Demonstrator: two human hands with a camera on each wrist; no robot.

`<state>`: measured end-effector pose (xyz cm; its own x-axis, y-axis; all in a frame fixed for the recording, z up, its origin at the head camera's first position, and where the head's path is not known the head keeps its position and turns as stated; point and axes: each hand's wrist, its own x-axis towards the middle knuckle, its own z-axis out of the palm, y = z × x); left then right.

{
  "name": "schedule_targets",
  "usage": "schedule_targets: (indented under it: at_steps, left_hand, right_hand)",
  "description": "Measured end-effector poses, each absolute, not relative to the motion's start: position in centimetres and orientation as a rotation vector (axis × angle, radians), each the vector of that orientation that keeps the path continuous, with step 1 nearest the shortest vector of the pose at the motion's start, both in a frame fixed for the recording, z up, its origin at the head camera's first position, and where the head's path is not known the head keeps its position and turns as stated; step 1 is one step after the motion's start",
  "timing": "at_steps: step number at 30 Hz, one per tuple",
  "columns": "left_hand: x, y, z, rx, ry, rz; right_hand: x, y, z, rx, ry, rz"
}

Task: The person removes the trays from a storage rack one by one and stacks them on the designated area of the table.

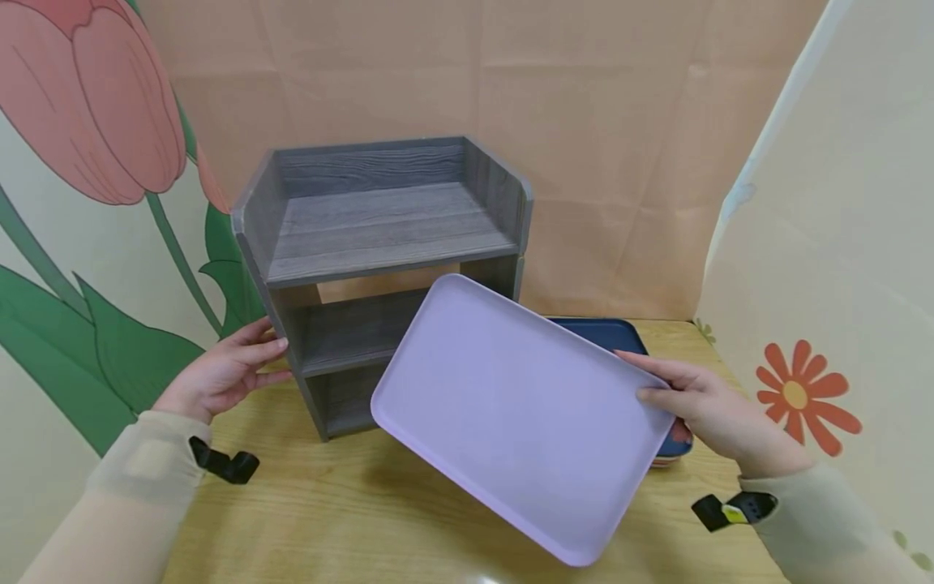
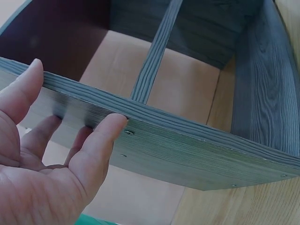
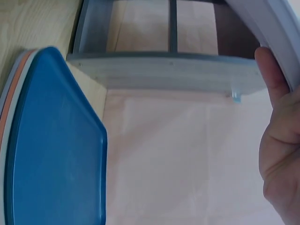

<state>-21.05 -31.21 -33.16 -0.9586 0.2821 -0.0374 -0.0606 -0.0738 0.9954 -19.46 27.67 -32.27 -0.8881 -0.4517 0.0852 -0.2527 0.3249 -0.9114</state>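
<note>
head view: right hand (image 1: 704,405) pinches the lilac tray (image 1: 518,414) by its right edge only, so it could tip; left hand (image 1: 222,373), fingers spread, steadies the grey shelf (image 1: 379,243).

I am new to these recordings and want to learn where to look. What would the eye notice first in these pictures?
First comes the large lilac tray, held tilted above the wooden table by the right hand at its right edge. Behind it stands a grey wooden shelf unit, whose left side panel the left hand touches with straight fingers. A dark blue tray tops a small stack beside the shelf, under the right hand.
</note>
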Motion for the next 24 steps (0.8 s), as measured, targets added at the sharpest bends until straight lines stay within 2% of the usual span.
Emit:
schedule_targets:
  at_steps: [24]
  left_hand:
    - [-21.5,-31.5,-33.5,0.219,1.989,2.11]
  right_hand:
    - [-17.8,32.6,-32.1,-0.544,2.608,-1.567]
